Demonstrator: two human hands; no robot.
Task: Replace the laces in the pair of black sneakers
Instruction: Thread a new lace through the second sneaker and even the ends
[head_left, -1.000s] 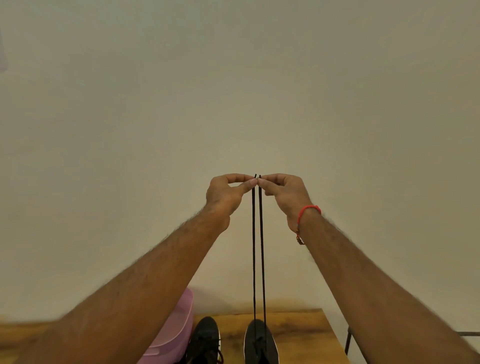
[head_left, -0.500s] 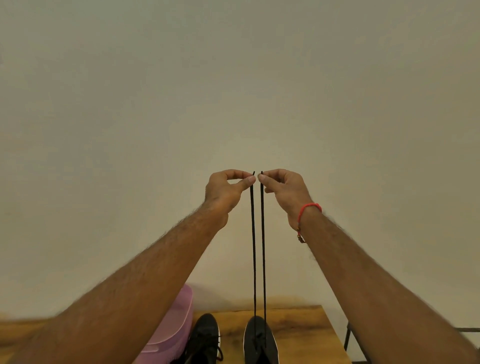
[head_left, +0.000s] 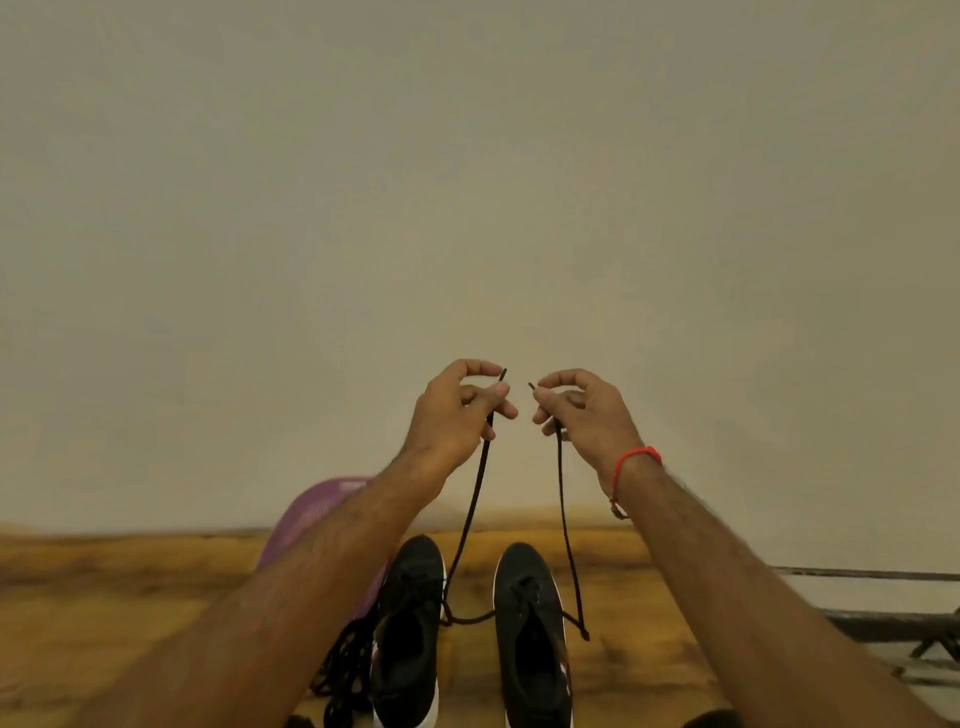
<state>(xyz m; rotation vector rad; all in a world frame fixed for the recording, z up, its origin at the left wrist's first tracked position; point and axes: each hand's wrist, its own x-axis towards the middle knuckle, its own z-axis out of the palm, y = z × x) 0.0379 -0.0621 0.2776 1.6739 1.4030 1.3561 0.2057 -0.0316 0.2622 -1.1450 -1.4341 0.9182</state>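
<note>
Our left hand (head_left: 457, 410) and right hand (head_left: 582, 415), raised and apart, each pinched a lace (head_left: 563, 519) end; lace ran down to the right sneaker (head_left: 530, 634) on the surface (head_left: 104, 597), beside the left sneaker (head_left: 410, 623).

Two black sneakers (head_left: 524, 639) with white soles and a small red mark near each opening stand on a surface (head_left: 104, 597) of warm golden-brown wood with darker streaks of grain. A thin black lace (head_left: 563, 519) rises from the right-hand sneaker in two strands. A loose pile of black laces (head_left: 345, 665) lies beside the left-hand sneaker. Behind it is a pale lilac-pink plastic object (head_left: 311, 514) with a lighter patch on top. A bright red thread bracelet (head_left: 636, 460) with a small brownish knot circles the right wrist. The wall (head_left: 467, 182) is plain beige-grey, unpatterned. At the right edge runs a dark, almost black frame (head_left: 883, 618).
</note>
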